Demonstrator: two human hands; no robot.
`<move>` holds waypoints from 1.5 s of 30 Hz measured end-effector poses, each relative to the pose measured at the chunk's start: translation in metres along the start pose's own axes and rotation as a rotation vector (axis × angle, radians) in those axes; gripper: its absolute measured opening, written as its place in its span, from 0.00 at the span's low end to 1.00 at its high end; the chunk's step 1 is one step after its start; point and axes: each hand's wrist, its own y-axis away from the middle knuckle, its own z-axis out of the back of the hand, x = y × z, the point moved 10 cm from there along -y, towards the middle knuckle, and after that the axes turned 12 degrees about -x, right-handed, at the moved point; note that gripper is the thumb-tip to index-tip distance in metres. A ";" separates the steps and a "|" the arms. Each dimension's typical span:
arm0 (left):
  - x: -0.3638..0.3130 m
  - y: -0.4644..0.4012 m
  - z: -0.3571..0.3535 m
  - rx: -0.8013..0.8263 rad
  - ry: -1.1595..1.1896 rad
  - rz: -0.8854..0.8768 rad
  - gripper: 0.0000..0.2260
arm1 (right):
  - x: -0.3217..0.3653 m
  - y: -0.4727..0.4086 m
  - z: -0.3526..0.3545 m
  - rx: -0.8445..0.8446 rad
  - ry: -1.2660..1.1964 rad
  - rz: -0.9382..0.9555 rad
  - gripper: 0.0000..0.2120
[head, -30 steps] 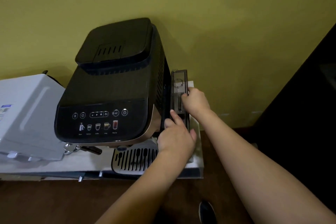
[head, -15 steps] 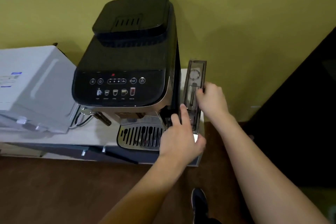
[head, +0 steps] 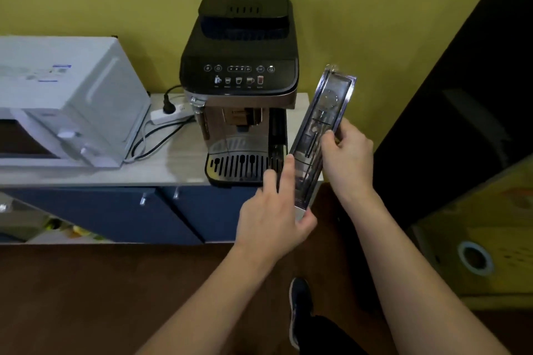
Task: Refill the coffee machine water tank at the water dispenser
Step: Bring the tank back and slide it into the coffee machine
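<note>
Both hands grip the clear tank (head: 323, 135), tilted just right of the coffee machine (head: 242, 78) on the desk (head: 161, 164). The left hand (head: 274, 219) closes round its lower end (thumb underneath); the right hand (head: 347, 153) clasps its right side.

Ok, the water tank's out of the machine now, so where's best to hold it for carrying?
By its two long narrow sides, as now: right hand on the upper right edge, left hand under the lower end. The water tank is tall, slim and tilted, so support from below probably steadies it.
</note>
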 end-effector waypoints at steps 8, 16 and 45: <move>0.025 0.069 0.017 0.043 -0.115 0.131 0.40 | -0.013 0.064 -0.034 0.212 -0.025 -0.028 0.11; 0.030 0.088 -0.005 0.111 -0.145 0.300 0.40 | -0.038 0.078 -0.073 0.401 -0.022 -0.036 0.08; 0.027 0.026 -0.015 0.155 -0.170 0.343 0.40 | -0.032 0.020 -0.103 0.414 0.122 0.035 0.10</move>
